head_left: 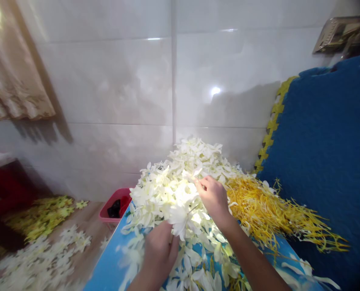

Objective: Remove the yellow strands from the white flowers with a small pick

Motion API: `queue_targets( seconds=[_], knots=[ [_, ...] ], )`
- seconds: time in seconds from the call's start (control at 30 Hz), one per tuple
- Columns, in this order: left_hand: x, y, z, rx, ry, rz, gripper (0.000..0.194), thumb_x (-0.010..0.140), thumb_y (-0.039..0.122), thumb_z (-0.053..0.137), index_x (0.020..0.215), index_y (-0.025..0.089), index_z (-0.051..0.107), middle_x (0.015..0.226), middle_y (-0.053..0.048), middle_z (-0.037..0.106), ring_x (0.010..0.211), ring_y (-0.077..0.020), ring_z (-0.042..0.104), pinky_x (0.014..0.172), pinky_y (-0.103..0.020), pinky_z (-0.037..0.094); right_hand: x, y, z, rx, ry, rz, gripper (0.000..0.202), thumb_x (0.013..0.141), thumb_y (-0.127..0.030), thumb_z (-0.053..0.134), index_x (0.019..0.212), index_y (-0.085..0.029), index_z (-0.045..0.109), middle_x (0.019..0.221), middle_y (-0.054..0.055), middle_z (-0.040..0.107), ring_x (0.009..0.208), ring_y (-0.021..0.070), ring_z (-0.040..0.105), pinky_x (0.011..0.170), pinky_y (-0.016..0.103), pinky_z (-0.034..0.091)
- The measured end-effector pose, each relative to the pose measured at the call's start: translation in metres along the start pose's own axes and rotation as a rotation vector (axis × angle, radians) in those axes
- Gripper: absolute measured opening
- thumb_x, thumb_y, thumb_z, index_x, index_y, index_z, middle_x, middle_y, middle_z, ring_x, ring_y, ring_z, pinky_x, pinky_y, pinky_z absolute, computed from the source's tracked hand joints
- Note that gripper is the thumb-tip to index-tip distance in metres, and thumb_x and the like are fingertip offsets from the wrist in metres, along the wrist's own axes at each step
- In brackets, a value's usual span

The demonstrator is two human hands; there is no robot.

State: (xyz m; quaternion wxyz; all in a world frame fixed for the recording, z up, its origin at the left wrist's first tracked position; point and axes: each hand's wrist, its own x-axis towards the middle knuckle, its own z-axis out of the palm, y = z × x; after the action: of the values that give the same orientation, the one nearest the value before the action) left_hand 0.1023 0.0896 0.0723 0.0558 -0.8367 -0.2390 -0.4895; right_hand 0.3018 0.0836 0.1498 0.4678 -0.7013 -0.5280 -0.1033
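Note:
My left hand (161, 247) is closed around the underside of a white flower (178, 218), whose layered petals spread above the fingers. A thin dark stem or wire sticks out to its right. My right hand (213, 198) pinches a white petal piece (193, 175) between thumb and fingertips, just over the heap. Beneath and behind both hands lies a big pile of white petal pieces (194, 151) on a blue table (113, 258). To the right of my right hand is a heap of thin yellow strands (255, 210).
A pink basket (105, 214) with dark and red items stands left of the table. White flowers (43, 262) and yellow flowers (46, 216) lie on the floor there. A blue foam mat (325, 141) leans at the right; a tiled wall (122, 89) rises behind.

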Motion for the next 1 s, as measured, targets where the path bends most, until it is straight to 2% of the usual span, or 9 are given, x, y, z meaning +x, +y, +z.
queue_targets(
  seconds=[0.1,0.23,0.33,0.43,0.53,0.67,0.83,1.0],
  knots=[
    [-0.001,0.0,0.0,-0.005,-0.005,-0.006,0.015,0.088,0.011,0.046,0.081,0.024,0.045,0.061,0.001,0.054,0.053,-0.0172,0.057,0.05,-0.026,0.039,0.001,0.003,0.004,0.069,0.012,0.011,0.024,0.085,-0.024,0.057,0.065,-0.021,0.071,0.07,0.004,0.066,0.062,0.0165,0.054,0.06,0.028,0.037],
    [-0.001,0.0,-0.001,-0.016,0.0,-0.01,0.014,0.089,0.011,0.046,0.083,0.023,0.047,0.062,0.001,0.055,0.054,-0.0176,0.058,0.05,-0.026,0.04,0.001,0.002,0.004,0.23,0.065,0.05,0.017,0.083,-0.023,0.06,0.074,-0.018,0.073,0.075,0.004,0.068,0.063,0.0164,0.062,0.063,0.028,0.05],
    [0.0,0.0,-0.001,-0.031,-0.002,-0.011,0.013,0.088,0.011,0.047,0.085,0.023,0.048,0.063,0.001,0.056,0.056,-0.018,0.06,0.05,-0.026,0.041,-0.004,-0.008,-0.006,0.351,0.124,0.075,0.013,0.082,-0.023,0.063,0.086,-0.016,0.073,0.086,0.007,0.071,0.071,0.0176,0.069,0.065,0.027,0.058],
    [0.0,0.001,-0.002,-0.041,-0.008,-0.019,0.012,0.089,0.011,0.048,0.086,0.022,0.05,0.065,0.0,0.057,0.056,-0.018,0.06,0.052,-0.026,0.042,-0.019,-0.024,-0.024,0.418,0.165,0.058,0.013,0.084,-0.024,0.064,0.09,-0.017,0.072,0.09,0.007,0.07,0.08,0.0186,0.07,0.068,0.028,0.061],
    [0.0,0.001,-0.003,-0.052,-0.009,-0.027,0.011,0.089,0.011,0.049,0.086,0.022,0.05,0.064,0.0,0.056,0.055,-0.0178,0.059,0.052,-0.026,0.042,-0.041,-0.038,-0.042,0.4,0.192,-0.062,0.008,0.084,-0.018,0.067,0.089,-0.021,0.072,0.084,0.004,0.069,0.077,0.0175,0.068,0.065,0.028,0.06],
    [-0.001,0.001,-0.004,-0.064,0.0,-0.034,0.01,0.088,0.012,0.049,0.089,0.022,0.051,0.064,0.0,0.056,0.056,-0.0183,0.059,0.052,-0.026,0.042,-0.067,-0.042,-0.054,0.248,0.301,-0.382,0.029,0.079,-0.003,0.069,0.097,-0.026,0.071,0.082,0.002,0.072,0.073,0.0167,0.07,0.067,0.029,0.06],
    [0.0,0.002,-0.004,-0.078,0.019,-0.037,0.01,0.088,0.013,0.048,0.086,0.022,0.051,0.064,0.0,0.057,0.055,-0.0183,0.058,0.052,-0.026,0.043,-0.077,-0.035,-0.054,0.186,0.322,-0.506,0.029,0.08,-0.001,0.067,0.1,-0.022,0.07,0.081,0.004,0.073,0.071,0.0164,0.072,0.064,0.027,0.06],
    [-0.002,0.001,-0.004,-0.093,0.007,-0.02,0.011,0.087,0.012,0.048,0.087,0.022,0.052,0.065,-0.001,0.058,0.056,-0.0184,0.058,0.052,-0.026,0.043,-0.079,-0.032,-0.053,0.114,0.312,-0.55,0.021,0.082,-0.001,0.067,0.097,-0.016,0.07,0.08,0.007,0.075,0.071,0.0163,0.073,0.065,0.025,0.059]
  ],
)
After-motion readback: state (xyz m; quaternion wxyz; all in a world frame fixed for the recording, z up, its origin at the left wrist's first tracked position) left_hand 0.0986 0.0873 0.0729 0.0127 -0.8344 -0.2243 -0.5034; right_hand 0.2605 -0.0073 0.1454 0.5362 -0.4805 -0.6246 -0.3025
